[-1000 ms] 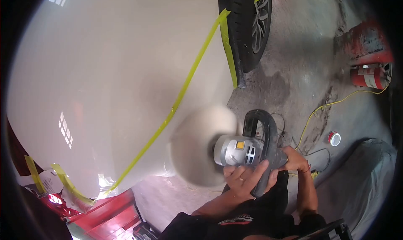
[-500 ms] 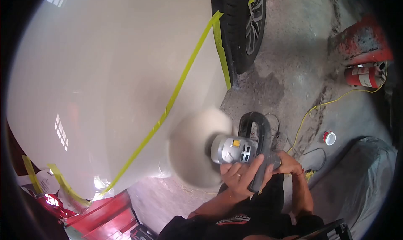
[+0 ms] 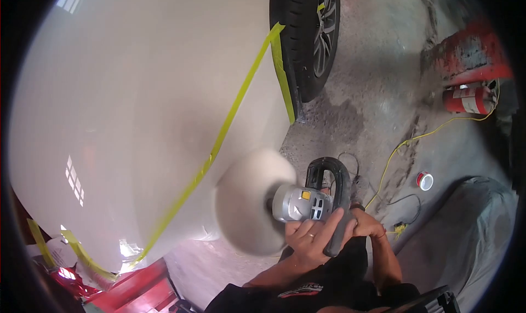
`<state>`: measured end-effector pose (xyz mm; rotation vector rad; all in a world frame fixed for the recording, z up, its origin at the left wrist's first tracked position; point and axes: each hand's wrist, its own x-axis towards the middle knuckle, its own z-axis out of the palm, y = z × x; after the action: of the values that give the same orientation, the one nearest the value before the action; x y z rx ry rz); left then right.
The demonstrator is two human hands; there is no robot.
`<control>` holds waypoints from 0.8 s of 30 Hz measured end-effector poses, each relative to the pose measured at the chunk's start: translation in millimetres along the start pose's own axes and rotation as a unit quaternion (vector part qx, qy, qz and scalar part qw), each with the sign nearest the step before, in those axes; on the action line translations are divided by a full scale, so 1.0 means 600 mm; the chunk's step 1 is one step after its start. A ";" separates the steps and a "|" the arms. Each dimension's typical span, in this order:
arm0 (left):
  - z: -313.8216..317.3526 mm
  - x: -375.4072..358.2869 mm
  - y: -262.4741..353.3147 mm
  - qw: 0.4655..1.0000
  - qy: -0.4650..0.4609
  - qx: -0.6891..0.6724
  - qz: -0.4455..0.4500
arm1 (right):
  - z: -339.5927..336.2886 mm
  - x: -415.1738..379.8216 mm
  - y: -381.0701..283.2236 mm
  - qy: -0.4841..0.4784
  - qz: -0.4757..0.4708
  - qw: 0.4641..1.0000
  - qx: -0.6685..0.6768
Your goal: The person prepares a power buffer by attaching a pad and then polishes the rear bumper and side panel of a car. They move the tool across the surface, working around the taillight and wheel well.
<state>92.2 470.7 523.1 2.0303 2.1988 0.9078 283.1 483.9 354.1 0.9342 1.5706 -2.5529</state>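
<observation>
A grey and black polisher (image 3: pixel 298 204) with a large D-shaped handle is held in both hands. Its big pale round pad (image 3: pixel 253 203), blurred as if spinning, lies against the lower edge of a white car body panel (image 3: pixel 148 105). My left hand (image 3: pixel 313 237) wraps the polisher's body and the lower end of the D-handle (image 3: pixel 341 203). Behind it, my right hand (image 3: pixel 368 223) is closed around the rear of the tool, its fingers partly hidden. Yellow-green masking tape (image 3: pixel 226 127) runs diagonally across the panel, just left of the pad.
A car wheel (image 3: pixel 312 39) stands beyond the panel. To the right are a red fire extinguisher (image 3: pixel 468 100), a yellow cord (image 3: pixel 402 144), a small white-and-red roll or can (image 3: pixel 424 181) and a grey covered object (image 3: pixel 460 242). A red surface (image 3: pixel 137 292) sits lower left.
The whole view has shifted slightly, so the car and floor objects appear a little lower and further left. The polisher stays at nearly the same place on the panel, both hands still gripping it.
</observation>
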 end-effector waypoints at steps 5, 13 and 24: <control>0.014 0.024 -0.035 0.988 0.094 -0.104 0.067 | -0.034 0.009 -0.039 0.108 -0.011 0.987 -0.119; 0.034 0.053 -0.061 0.979 0.106 -0.145 0.093 | -0.015 0.021 0.049 0.141 -0.010 0.989 -0.030; -0.064 -0.127 -0.061 0.996 0.053 -0.067 0.036 | 0.179 0.001 0.111 0.023 0.051 0.984 0.169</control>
<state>56.2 385.8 511.9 2.0566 2.0622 1.1621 250.6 363.3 334.0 1.0732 1.0795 -2.7926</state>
